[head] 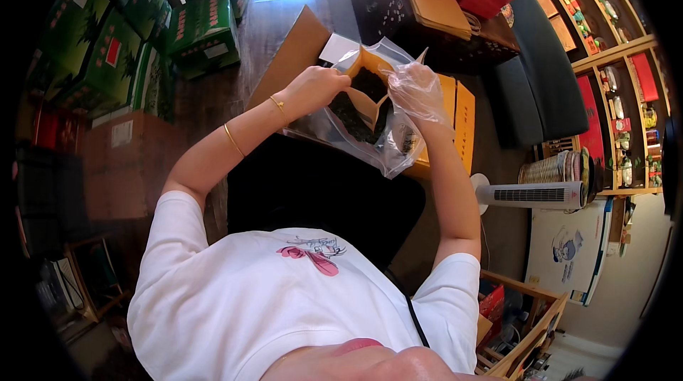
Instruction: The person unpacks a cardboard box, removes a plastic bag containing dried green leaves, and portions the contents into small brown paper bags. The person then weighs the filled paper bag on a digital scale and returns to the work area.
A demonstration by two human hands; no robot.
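My left hand (pixel 322 87), with gold bracelets on its forearm, pinches the left rim of a kraft paper pouch (pixel 356 67). My right hand (pixel 419 94) wears a thin clear plastic glove and grips the pouch's right side. The pouch's mouth gapes between the hands, and dark loose leaves, like tea, show inside. Around and below it spreads a clear plastic bag (pixel 392 159), which holds more of the dark leaves (pixel 347 119). The pouch's lower part is hidden. The plastic bag rests in or over an open cardboard box, whose brown flap (pixel 291 61) sticks out to the left.
A yellow box (pixel 463 125) stands right of the bag. Beyond it, tan envelopes (pixel 438 7) lie on a dark box (pixel 381 5). Green cartons (pixel 203 34) are stacked at left. A white tower fan (pixel 536 195), a black bench (pixel 539 93) and shelves (pixel 613 58) are at right.
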